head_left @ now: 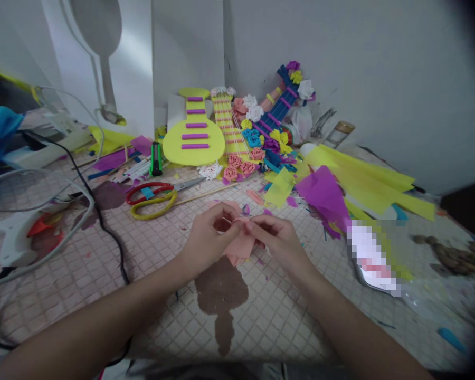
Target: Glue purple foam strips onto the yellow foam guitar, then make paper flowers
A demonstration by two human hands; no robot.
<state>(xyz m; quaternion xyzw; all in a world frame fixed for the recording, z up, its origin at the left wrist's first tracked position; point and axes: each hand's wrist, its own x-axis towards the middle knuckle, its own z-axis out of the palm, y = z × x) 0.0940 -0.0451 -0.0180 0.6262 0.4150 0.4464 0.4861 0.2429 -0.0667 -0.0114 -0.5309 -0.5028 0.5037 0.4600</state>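
Between my two hands, at the middle of the head view, is a piece of peach crepe paper [239, 246]. My left hand [211, 230] pinches its upper edge with thumb and fingertips. Right beside that, my right hand [277, 237] pinches the same edge, the thumbs almost meeting. The lower part of the paper hangs below the fingers. Beyond my hands lie small purple and peach paper scraps. Scissors [152, 200] with red and yellow handles rest ahead of my left hand, near a thin wooden stick [206, 193].
A yellow paper guitar [193, 141] with purple bars leans at the back among paper flowers [239, 168]. Left are a green cutter [155, 159], a white glue gun [16, 237] and a black cable [98, 211]. Purple paper [324, 194], yellow paper [364, 171] and a blurred phone [374, 261] lie right.
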